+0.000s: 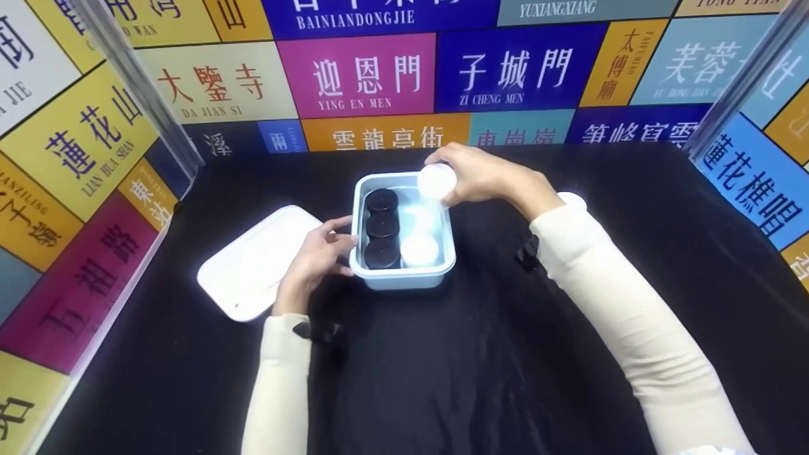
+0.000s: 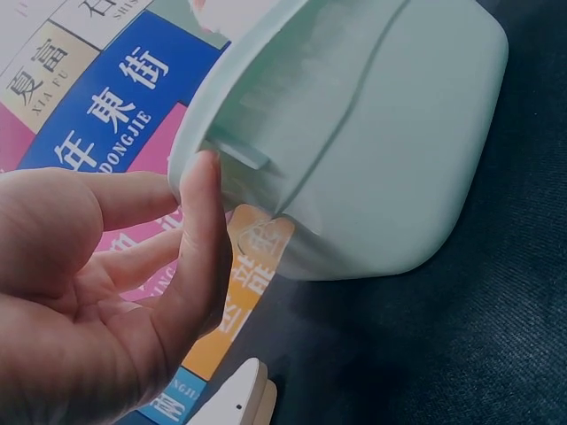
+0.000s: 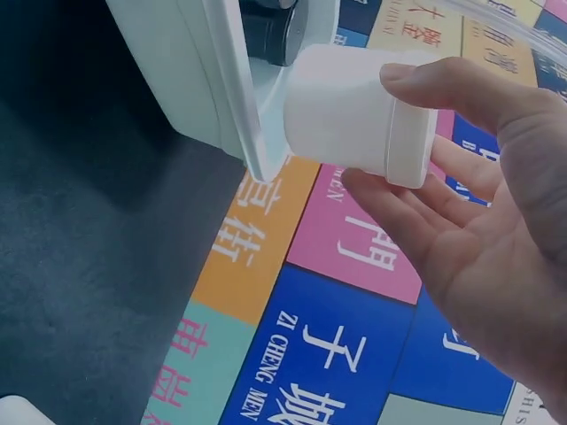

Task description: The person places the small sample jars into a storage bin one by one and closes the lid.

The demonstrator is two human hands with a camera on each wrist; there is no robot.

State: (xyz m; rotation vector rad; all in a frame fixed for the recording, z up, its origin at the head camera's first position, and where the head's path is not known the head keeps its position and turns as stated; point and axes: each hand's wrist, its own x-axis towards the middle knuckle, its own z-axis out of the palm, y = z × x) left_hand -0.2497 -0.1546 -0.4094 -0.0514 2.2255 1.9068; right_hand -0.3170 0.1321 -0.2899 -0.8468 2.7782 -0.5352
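Observation:
A pale blue-green plastic box [image 1: 404, 281] stands open on the black cloth. Three black-lidded jars [image 1: 382, 225] line its left side, and a white jar [image 1: 419, 250] sits front right. Another white shape behind that one is washed out by glare. At the box's left rim, my left hand [image 1: 316, 256] pinches the edge between thumb and fingers. My right hand [image 1: 477, 174] grips a white jar [image 3: 345, 111] by its lid end, over the box's back right corner. In the right wrist view this jar's far end overlaps the box rim.
A white rectangular lid [image 1: 259, 262] lies flat left of the box, partly behind the left hand. Beyond the right wrist a round white object [image 1: 572, 201] shows in part. Walls of coloured signs [image 1: 366, 76] enclose the back and sides.

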